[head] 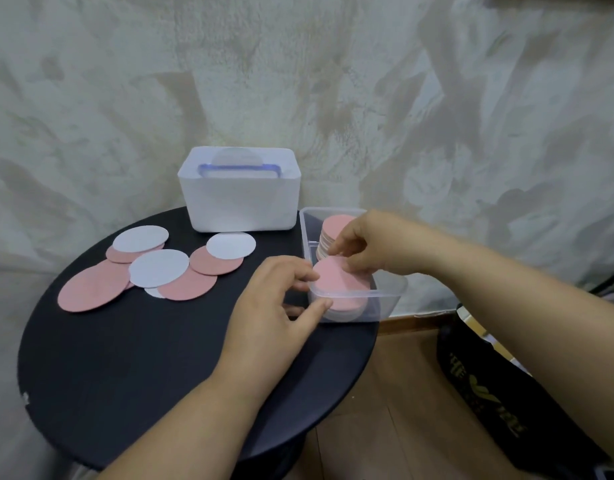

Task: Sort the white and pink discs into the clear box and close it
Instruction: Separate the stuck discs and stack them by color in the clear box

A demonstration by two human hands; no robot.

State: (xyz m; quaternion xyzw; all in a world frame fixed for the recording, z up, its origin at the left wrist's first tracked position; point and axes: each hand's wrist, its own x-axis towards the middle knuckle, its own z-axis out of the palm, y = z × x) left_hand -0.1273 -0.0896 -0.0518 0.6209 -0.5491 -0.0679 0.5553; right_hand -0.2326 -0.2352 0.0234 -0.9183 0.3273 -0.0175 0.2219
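The clear box point(388, 299) stands open at the right edge of the round black table point(143, 358). Inside it are two stacks of discs, each with a pink disc on top: a near stack point(340, 282) and a far stack point(333, 226). My right hand point(368, 244) reaches over the box and pinches the far edge of the near top pink disc. My left hand point(281, 299) touches that disc's left edge with its fingertips, its thumb against the box's front corner. Loose pink discs point(94, 289) and white discs point(158, 267) lie overlapping on the table's left.
A white bin point(241, 209) stands at the back of the table against the wall; a blue-rimmed clear lid point(239, 169) and a disc stand in it. A dark bag point(489, 393) sits on the wooden floor to the right.
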